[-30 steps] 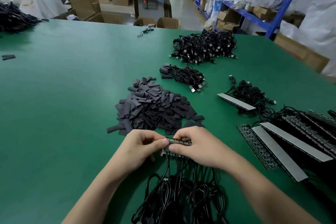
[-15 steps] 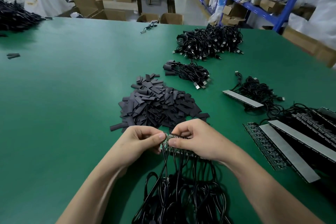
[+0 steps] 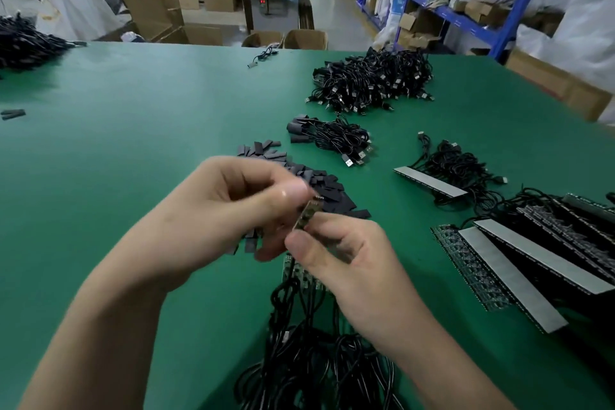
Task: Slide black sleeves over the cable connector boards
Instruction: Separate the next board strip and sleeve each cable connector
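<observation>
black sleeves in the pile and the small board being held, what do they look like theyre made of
Black sleeves: likely thin flexible plastic or rubbery tubing, matt dark grey-black. They lie as flattened, limp-looking strips heaped loosely.
Small board: seems to be rigid circuit-board laminate, brownish-green, with pale, possibly metal bits at its top end. Motion blur hides finer detail.

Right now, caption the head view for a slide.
Left hand and right hand pinch a connector board near the black sleeves.
</observation>
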Demonstrator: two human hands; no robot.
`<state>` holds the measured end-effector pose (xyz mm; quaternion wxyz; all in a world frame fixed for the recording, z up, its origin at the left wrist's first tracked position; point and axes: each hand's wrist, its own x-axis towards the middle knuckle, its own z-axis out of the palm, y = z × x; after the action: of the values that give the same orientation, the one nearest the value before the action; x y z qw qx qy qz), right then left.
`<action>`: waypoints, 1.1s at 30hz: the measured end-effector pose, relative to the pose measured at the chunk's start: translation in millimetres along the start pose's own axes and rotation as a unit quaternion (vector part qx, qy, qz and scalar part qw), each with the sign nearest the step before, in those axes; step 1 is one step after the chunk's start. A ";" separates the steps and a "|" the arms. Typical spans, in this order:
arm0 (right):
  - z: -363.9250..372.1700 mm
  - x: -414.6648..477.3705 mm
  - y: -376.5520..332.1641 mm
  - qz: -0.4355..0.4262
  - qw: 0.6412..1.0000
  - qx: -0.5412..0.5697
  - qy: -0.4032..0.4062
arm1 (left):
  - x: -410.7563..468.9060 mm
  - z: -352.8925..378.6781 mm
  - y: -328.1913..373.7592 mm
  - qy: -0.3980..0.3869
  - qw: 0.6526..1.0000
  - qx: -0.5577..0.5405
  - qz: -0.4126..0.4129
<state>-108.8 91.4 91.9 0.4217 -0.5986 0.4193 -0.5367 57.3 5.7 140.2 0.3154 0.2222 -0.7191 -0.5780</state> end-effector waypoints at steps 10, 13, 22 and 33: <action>-38.0 6.0 -60.8 -0.061 0.985 0.125 0.106 | 106.6 63.0 -92.6 0.103 0.920 0.376 -0.040; -70.1 4.3 -43.3 0.037 0.985 -0.038 0.166 | 118.1 69.2 -116.7 0.027 0.874 0.484 -0.039; -97.4 2.6 50.1 0.223 0.895 -0.359 0.142 | 125.5 73.6 -128.7 0.022 0.849 0.525 -0.058; -83.0 -1.4 71.6 0.181 0.943 -0.230 0.156 | 86.0 54.1 -112.6 0.133 0.897 0.419 0.046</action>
<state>-195.1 67.2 28.8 0.2915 -0.5024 0.6929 -0.4272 -46.6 -42.0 40.6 0.3119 0.3750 -0.8557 -0.1729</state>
